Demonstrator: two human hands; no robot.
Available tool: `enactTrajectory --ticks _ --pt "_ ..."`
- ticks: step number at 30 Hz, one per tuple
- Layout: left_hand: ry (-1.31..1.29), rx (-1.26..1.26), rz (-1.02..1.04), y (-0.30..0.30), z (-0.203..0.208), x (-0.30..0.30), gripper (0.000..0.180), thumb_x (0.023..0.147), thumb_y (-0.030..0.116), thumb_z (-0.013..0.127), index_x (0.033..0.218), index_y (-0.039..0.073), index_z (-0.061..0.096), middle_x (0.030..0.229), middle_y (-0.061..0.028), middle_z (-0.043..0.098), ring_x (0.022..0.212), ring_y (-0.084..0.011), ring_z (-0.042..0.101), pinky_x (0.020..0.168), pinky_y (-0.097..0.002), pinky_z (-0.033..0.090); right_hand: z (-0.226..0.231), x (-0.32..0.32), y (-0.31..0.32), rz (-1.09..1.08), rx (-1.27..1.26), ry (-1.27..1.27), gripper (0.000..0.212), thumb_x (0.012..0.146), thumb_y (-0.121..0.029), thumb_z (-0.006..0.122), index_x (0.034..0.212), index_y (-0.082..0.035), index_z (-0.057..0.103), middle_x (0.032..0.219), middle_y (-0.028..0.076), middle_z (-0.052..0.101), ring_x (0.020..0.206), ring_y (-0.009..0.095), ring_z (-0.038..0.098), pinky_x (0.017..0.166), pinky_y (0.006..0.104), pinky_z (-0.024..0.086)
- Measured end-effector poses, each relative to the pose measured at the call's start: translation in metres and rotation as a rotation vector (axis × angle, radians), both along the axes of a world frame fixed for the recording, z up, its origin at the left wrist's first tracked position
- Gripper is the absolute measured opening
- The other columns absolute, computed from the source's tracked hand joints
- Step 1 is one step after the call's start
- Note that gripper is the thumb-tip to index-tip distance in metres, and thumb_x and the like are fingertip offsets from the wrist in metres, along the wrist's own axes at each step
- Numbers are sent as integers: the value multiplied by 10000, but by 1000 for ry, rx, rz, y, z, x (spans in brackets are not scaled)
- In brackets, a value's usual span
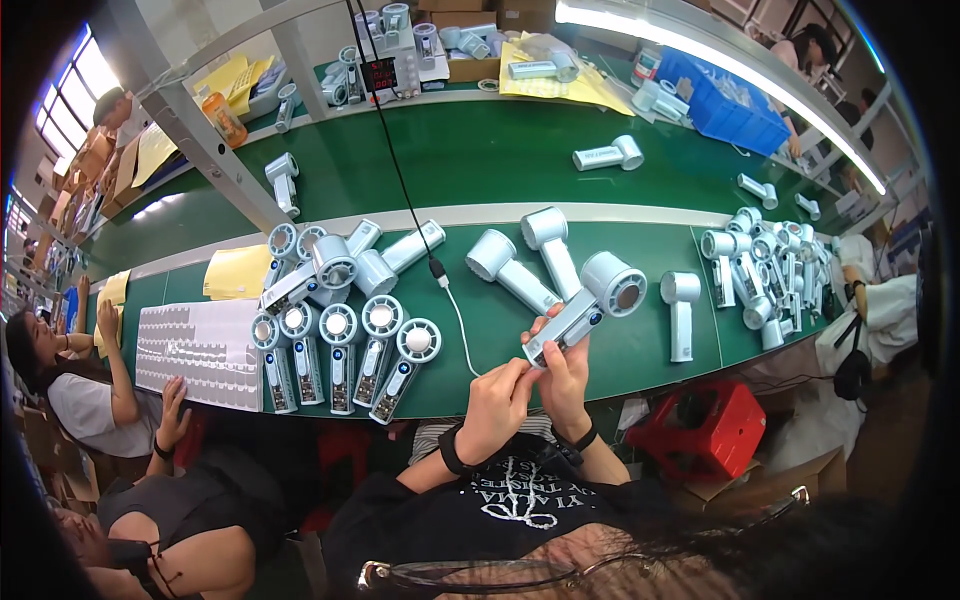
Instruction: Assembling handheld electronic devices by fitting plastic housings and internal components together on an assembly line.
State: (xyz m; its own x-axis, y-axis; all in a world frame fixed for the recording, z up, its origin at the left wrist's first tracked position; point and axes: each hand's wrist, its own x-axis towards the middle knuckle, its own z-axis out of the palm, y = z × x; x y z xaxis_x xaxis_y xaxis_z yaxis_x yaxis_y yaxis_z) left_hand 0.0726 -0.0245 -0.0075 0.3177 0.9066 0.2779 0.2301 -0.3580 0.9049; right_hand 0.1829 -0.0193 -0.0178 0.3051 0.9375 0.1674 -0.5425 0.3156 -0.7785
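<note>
My right hand [565, 375] grips the handle of a pale blue handheld fan [590, 300], whose round head points up and to the right above the green bench [620, 370]. My left hand [500, 395] pinches at the bottom end of that handle, where a white cable [462, 325] running down from a black cord reaches my fingers. A row of several like fans [340, 355] lies face up to my left.
More fans lie in a heap [330, 260] at the back left and in a pile [775, 275] at the right. Two fans [520, 260] lie just beyond my hands. A white label sheet [200, 350] and another person's hand are at the left. A red stool [705, 425] stands below the bench.
</note>
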Motion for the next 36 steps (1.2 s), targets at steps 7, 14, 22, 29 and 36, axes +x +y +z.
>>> enactTrajectory --ticks 7,14,22,29,36 --pt "-43 -143 -102 6 0 -12 72 875 52 609 865 -15 582 721 -140 611 622 -258 620 559 -335 467 -3 4 -3 70 -7 -120 464 886 8 501 1279 -39 259 1133 119 435 1001 187 500 904 365 458" --pt "-150 -46 -67 14 -2 -25 101 837 68 675 857 -16 622 970 -159 664 815 -225 652 685 -289 496 7 7 -7 117 73 -353 663 838 34 569 1372 -33 182 1305 166 404 1127 234 501 990 423 420" --pt "-431 -226 -162 14 -7 -46 97 781 26 721 785 -42 652 1130 -194 640 916 -194 640 778 -270 475 11 49 -20 173 69 -701 853 767 6 710 1425 -29 168 1428 218 324 1259 291 440 1020 465 388" --pt "-461 -388 -299 12 -14 -56 76 785 19 715 784 -45 675 1128 -215 642 916 -190 648 791 -267 473 57 93 -11 -44 92 -803 856 604 -193 878 1313 -39 423 1294 188 514 1158 327 532 968 417 435" --pt "-341 -375 -325 11 -16 -57 101 824 38 680 773 -40 640 1112 -195 651 838 -167 639 760 -262 472 57 102 -3 50 359 -1078 857 565 -243 897 1268 -45 449 1206 179 576 1080 315 576 922 404 466"
